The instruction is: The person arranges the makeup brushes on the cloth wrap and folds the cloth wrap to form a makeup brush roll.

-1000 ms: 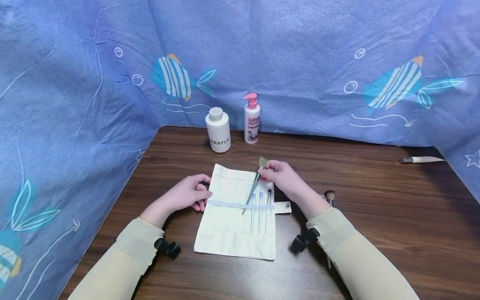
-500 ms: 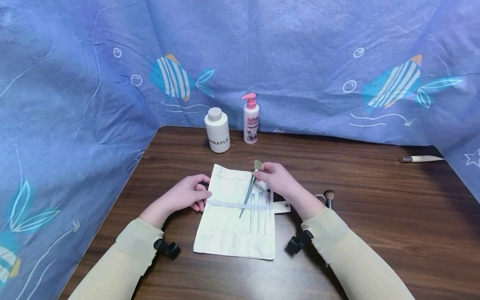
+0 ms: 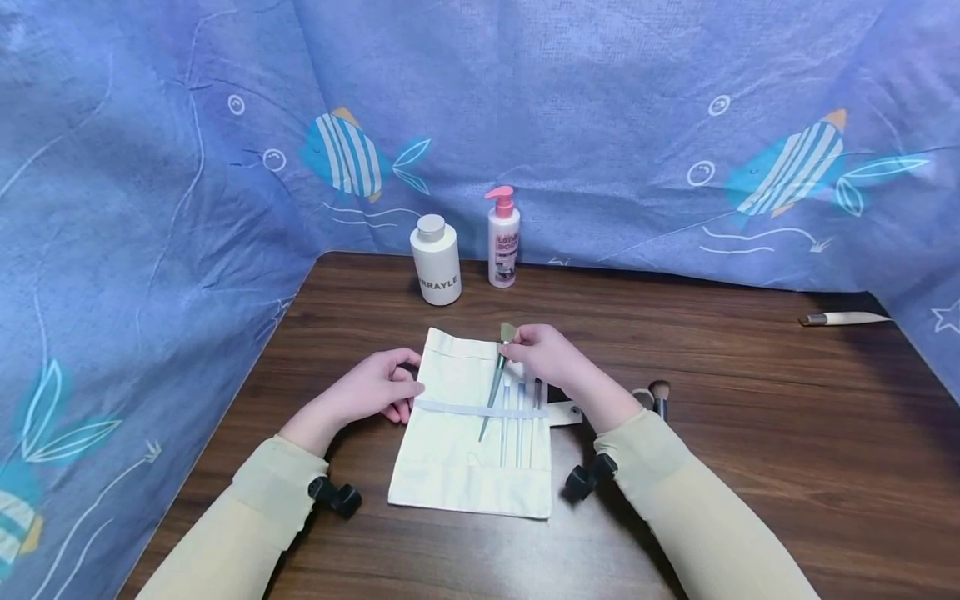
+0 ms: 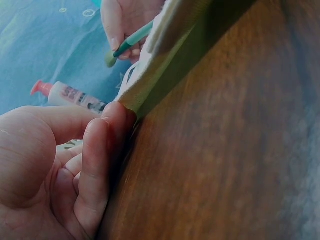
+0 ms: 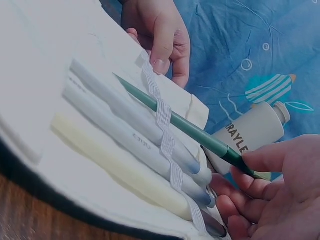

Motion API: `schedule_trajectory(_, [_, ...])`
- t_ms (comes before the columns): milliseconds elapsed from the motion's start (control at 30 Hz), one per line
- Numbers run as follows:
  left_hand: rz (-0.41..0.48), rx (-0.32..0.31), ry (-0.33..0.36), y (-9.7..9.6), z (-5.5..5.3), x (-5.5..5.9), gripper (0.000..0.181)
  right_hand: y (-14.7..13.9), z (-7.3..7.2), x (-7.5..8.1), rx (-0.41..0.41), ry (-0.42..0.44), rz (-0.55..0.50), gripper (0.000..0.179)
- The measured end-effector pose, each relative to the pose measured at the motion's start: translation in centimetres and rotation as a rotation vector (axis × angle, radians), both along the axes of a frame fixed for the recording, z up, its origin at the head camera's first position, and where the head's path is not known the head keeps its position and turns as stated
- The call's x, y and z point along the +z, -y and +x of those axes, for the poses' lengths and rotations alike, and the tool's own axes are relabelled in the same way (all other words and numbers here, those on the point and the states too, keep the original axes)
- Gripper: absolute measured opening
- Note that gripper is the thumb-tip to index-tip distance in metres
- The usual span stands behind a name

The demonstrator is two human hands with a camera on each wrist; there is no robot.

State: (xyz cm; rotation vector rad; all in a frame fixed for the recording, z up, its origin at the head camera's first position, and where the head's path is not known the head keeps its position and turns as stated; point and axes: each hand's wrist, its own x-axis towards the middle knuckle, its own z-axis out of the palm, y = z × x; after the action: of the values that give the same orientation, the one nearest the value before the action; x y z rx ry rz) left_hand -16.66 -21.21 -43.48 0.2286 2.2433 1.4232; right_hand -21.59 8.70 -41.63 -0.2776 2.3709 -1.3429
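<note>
An off-white cloth brush roll (image 3: 442, 450) lies unrolled on the table, a grey elastic band (image 3: 457, 409) running across it. My right hand (image 3: 546, 354) pinches a green makeup brush (image 3: 493, 383) near its bristle end, which points away from me. In the right wrist view the green handle (image 5: 197, 134) passes beneath the band, its pointed tip showing beyond it. Beside it, several brushes with pale handles (image 5: 120, 122) sit side by side under the same band. At the roll's left edge, my left hand (image 3: 378, 386) pinches the cloth (image 4: 135, 97) between thumb and finger.
Behind the roll stand a white bottle (image 3: 437, 271) and a pink-topped pump bottle (image 3: 503, 246). A snap strap (image 3: 564, 414) sticks out on the right. Another brush (image 3: 660, 396) lies by my right sleeve, and a pale-handled brush (image 3: 843, 318) at the far right edge.
My right hand has moved left and slightly toward me with the green brush, whose tip has slid further past the band. The left hand stays at the roll's edge.
</note>
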Motion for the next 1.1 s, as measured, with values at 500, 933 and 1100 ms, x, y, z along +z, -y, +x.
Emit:
schedule_trajectory(500, [-0.008, -0.001, 0.002, 0.0, -0.1, -0.1, 0.042, 1.0, 0.4, 0.0, 0.067, -0.106, 0.137, 0.032])
schedule_trajectory(933, [-0.011, 0.008, 0.006, 0.1, -0.1, 0.1, 0.044, 1.6, 0.7, 0.2, 0.099, -0.122, 0.165, 0.032])
schedule_trajectory(1100, [-0.014, 0.003, 0.009, 0.1, -0.1, 0.0, 0.044, 1.7, 0.8, 0.2, 0.109, -0.166, 0.220, 0.032])
